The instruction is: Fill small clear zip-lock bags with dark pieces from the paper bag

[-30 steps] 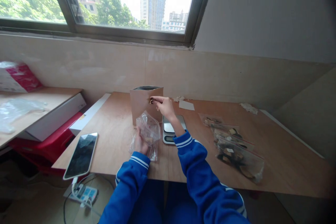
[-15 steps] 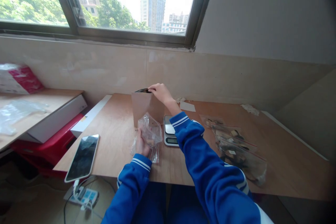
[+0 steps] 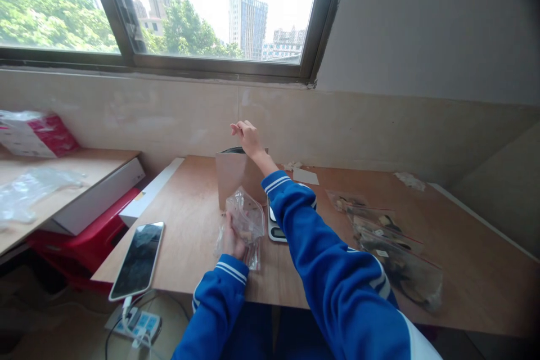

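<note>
My left hand (image 3: 234,241) is closed around a clear plastic zip bag (image 3: 247,216), held low over the table in front of a brown paper bag. That paper bag (image 3: 236,177) stands upright with its top open and a dark lining at the rim. Above its mouth is my right hand (image 3: 248,136), its fingers curled together; whatever they hold, if anything, is too small to make out. A small digital scale (image 3: 277,233) lies beside the paper bag, partly hidden by my right sleeve.
Several zip bags (image 3: 415,270) with dark and tan pieces lie at the right. A phone (image 3: 138,261) rests at the table's left edge, its cable running to a power strip (image 3: 145,323). A white card (image 3: 305,176) lies near the wall.
My right hand has lifted from the paper bag's rim to above its mouth. The left hand still holds the zip bag. The whole view has shifted slightly.
</note>
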Demonstrator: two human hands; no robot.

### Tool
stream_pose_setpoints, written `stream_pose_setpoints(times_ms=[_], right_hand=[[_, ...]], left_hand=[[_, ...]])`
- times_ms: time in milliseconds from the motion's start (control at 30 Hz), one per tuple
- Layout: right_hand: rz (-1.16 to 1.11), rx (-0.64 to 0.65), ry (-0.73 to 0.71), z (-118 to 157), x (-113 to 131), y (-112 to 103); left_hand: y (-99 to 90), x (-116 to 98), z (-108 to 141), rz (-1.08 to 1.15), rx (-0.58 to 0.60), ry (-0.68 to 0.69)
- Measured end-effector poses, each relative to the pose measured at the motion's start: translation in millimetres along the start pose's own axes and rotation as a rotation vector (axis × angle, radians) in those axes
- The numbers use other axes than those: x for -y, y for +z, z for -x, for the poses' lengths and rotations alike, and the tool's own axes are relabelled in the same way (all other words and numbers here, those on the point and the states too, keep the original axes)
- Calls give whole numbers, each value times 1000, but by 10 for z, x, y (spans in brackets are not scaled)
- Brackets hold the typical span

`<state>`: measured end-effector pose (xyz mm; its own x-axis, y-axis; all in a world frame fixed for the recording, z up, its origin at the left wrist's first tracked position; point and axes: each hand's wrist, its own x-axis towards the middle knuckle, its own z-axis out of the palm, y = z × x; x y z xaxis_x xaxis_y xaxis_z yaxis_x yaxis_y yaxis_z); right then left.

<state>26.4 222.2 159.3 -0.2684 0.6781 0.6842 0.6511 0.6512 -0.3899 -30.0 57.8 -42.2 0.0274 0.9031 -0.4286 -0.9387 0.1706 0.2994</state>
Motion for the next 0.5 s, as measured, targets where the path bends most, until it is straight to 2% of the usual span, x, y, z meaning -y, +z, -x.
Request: stream_pose_setpoints(times_ms=[100,233,400,467,500], right_hand=[[4,89,-7,55,-11,85],[-32,149,-42,141,18,19],[-198,11,-49,336,216,-315],[-282,52,12,504,311,-495],[-314,114,51,603,345,-578]], left_hand=[[15,0,13,1,-1,-10],[42,-5,46,-7,-10,1],[52,-14,67,-12,-18,-2],[39,-18,56,-15,-17,-4],[30,-20,48,-11,-17,-2]])
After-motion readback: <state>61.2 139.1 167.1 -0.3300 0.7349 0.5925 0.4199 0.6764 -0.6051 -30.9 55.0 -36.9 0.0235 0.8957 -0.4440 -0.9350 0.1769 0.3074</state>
